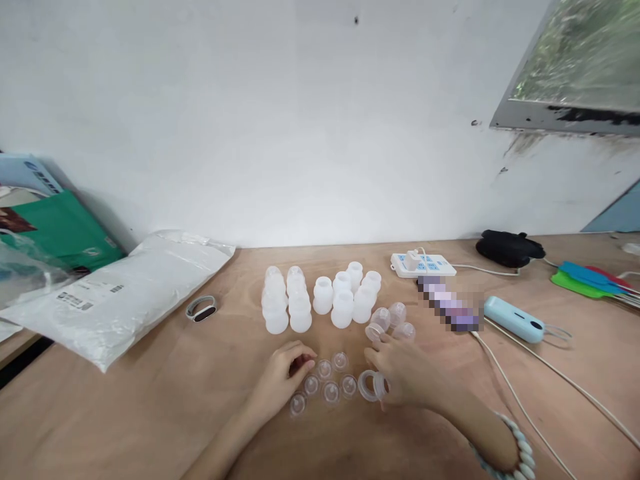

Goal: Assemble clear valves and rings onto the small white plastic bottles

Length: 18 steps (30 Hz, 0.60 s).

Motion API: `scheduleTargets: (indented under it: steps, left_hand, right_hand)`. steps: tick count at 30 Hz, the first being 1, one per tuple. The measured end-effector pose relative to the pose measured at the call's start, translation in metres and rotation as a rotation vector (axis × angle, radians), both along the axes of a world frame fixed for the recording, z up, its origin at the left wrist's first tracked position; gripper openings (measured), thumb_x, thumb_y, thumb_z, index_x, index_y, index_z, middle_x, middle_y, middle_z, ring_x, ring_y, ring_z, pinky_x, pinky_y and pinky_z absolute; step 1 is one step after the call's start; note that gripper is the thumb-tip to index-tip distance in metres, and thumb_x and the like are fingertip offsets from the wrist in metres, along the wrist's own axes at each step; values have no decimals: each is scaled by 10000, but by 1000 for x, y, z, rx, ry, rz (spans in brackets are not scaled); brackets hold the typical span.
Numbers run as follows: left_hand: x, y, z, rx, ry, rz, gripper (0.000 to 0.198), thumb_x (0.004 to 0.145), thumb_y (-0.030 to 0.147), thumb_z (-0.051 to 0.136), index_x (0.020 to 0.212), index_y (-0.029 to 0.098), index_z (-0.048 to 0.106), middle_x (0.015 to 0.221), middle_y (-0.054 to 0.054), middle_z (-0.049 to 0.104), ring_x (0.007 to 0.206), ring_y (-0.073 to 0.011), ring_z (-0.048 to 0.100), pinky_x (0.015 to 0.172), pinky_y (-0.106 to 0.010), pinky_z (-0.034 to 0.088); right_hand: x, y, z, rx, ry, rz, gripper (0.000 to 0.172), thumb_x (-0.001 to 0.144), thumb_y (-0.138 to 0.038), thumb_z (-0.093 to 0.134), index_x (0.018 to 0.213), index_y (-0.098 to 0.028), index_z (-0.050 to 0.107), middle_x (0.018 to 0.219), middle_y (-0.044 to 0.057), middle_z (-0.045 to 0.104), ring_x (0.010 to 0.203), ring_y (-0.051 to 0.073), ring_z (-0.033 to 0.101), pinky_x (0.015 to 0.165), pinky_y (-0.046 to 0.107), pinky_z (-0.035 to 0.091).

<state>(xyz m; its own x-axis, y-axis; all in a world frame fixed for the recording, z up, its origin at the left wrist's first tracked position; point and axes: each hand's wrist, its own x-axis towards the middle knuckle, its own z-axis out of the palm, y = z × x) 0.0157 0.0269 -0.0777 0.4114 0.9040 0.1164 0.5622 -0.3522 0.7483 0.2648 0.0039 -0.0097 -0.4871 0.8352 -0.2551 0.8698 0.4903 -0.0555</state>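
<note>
My left hand [287, 371] is loosely curled over the table, its thumb and index finger a little apart, with nothing visible between them. Just right of it, several clear silicone bottle nipples [331, 392] lie spread out. My right hand [403, 373] grips a translucent plastic ring [381, 387] that is tilted on edge, partly hidden by the fingers. Against it, a second pale ring [367, 385] lies on the table. Beyond my right fingers are several clear domed caps [398, 313]. Several white bottles [343, 310] stand open-necked behind, and others at their left have domed tops [273, 275].
A white parcel [135, 287] and a grey wristband [201, 309] lie left on the wooden table [210, 393]. Rightward are a power strip [423, 265], a blurred-out purple object [447, 305], a light-blue device [514, 319], cables, a black case [509, 249] and coloured spatulas [590, 280].
</note>
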Motion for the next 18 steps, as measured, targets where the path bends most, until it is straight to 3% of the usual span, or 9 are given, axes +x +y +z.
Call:
scheduleTargets:
  steps: [3, 7, 11, 18]
  left_hand:
    - [0, 1, -1, -10, -22, 3, 188, 894, 256, 531, 853, 171, 692, 804, -49, 685, 754, -208, 643, 685, -290, 468]
    - [0, 2, -3, -18, -39, 5, 193, 892, 270, 533, 862, 171, 696, 814, -54, 692, 760, -212, 645, 689, -294, 467]
    - [0, 1, -4, -22, -49, 8, 201, 895, 272, 524, 872, 176, 699, 824, -55, 699, 777, -216, 651, 704, -301, 471]
    - [-1, 0, -7, -22, -74, 13, 180, 890, 250, 532, 895, 181, 699, 833, -49, 710, 783, -214, 654, 716, -303, 478]
  right_hand:
    - [5, -9, -9, 9, 15, 13, 300, 677, -145, 790, 957, -104, 690, 990, 160, 721, 1025, 364, 644, 796, 404, 507]
    - [5, -5, -2, 63, 79, -7, 266, 801, -61, 627, 1059, -127, 626, 1142, 153, 657, 1025, 303, 641, 810, 390, 519]
    - [-6, 9, 4, 114, 296, 9, 322, 843, -70, 625, 1143, -168, 564, 1209, 112, 598, 1006, 247, 636, 806, 355, 517]
    - [-29, 30, -27, 50, 312, 94, 285, 795, -103, 726, 1038, -158, 586, 1072, 85, 661, 995, 259, 642, 796, 346, 504]
